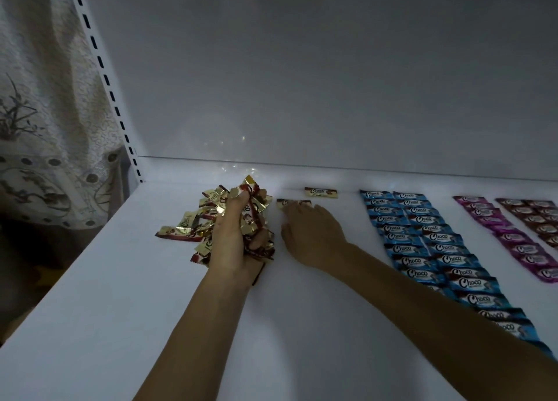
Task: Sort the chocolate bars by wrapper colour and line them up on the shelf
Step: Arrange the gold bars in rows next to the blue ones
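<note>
Left of the blue rows, the left hand clutches gold bars in curled fingers. The right hand lays straight fingers on a single bar.

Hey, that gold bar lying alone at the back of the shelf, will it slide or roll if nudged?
The gold bar lies flat, so it should slide, not roll. Its glossy wrapper on the smooth white shelf probably lets it skid easily. It looks small, so likely light.

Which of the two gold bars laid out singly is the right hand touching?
The nearer gold bar, on the left: the right hand rests its fingertips on it. The other gold bar lies untouched farther back.
</note>
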